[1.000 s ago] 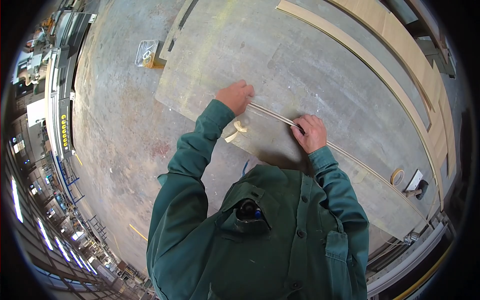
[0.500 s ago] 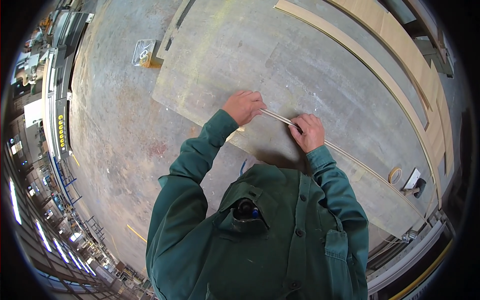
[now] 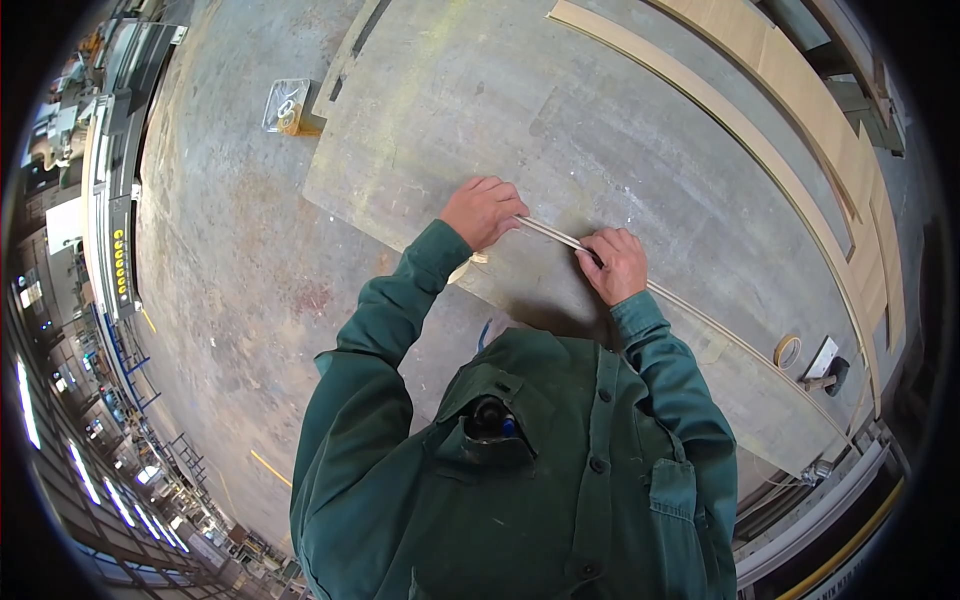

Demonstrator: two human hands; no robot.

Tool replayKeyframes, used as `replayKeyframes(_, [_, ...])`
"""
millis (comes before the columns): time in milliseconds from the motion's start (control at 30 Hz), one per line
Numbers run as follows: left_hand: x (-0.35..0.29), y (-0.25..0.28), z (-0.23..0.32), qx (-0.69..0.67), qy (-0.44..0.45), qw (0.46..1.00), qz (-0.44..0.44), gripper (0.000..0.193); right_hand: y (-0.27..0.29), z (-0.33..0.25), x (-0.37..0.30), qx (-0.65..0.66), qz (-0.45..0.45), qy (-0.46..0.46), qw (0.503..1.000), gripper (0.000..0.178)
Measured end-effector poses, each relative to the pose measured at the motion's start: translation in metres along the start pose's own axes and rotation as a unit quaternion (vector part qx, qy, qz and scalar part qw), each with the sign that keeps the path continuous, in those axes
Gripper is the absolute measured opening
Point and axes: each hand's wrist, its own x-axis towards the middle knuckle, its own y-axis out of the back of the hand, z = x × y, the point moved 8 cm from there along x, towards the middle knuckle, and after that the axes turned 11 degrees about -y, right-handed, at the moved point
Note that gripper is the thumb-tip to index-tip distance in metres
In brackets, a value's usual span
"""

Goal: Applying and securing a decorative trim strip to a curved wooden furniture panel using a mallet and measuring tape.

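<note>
A thin, pale, narrow strip [image 3: 548, 232] stretches between my hands over the grey worktable [image 3: 480, 130], near its front edge. My left hand [image 3: 484, 213] is closed around the strip's left end, fingers curled over it. Farther right, my right hand [image 3: 616, 266] pinches the same strip between thumb and fingers. Something small and dark shows at the right fingertips; I cannot tell whether it is a tool or shadow. Beyond my right hand, a pale strip continues along the table edge toward the lower right. A small light-coloured scrap [image 3: 480, 258] lies by my left wrist.
On the right lie a tape roll [image 3: 788, 351], a white rectangular piece [image 3: 823, 357] and a black-headed mallet [image 3: 838, 376]. Long wooden panels [image 3: 800, 95] and a curved-looking board [image 3: 690, 75] lie along the far right. A clear plastic box [image 3: 287, 106] sits at the table's left corner.
My left hand has shifted very slightly left with the strip in its grip. My right hand stays in nearly the same place, still pinching the strip.
</note>
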Motion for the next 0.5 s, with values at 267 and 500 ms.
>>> replayKeyframes(267, [-0.002,0.003,-0.001,0.003,0.005,1.0,0.011,0.018,0.0,-0.002,0.0,-0.008,0.003,0.001,1.0,0.016])
replayKeyframes(500, [-0.014,0.012,-0.018,0.005,0.041,0.999,0.008,0.019,0.0,-0.001,0.0,-0.01,0.002,-0.001,1.0,0.017])
